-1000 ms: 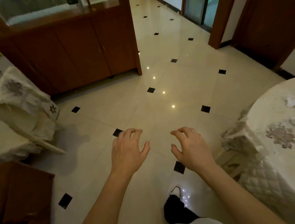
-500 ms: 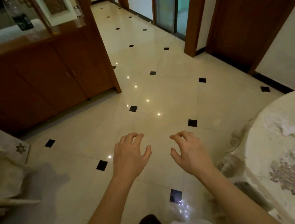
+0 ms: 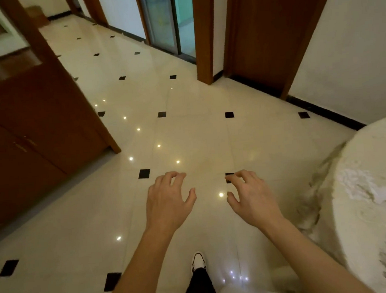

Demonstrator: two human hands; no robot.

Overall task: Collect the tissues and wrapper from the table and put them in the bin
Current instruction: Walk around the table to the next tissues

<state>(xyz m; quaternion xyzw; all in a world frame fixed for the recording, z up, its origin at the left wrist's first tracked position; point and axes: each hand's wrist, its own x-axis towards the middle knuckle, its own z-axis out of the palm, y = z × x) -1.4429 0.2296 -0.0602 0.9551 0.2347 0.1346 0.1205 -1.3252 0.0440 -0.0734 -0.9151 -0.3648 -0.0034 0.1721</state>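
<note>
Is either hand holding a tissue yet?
No, the left hand and right hand hover empty above the floor, fingers loosely curled.

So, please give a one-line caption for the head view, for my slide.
Empty left hand and right hand hover over tiled floor, beside cloth-covered table.

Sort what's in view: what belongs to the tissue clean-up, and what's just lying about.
Belongs to the job:
- tissue, blurred, on the table
- left hand and right hand, both empty
- no bin or wrapper shows

Just there:
- cabinet
- wooden door
- glass door
- shoe
</note>
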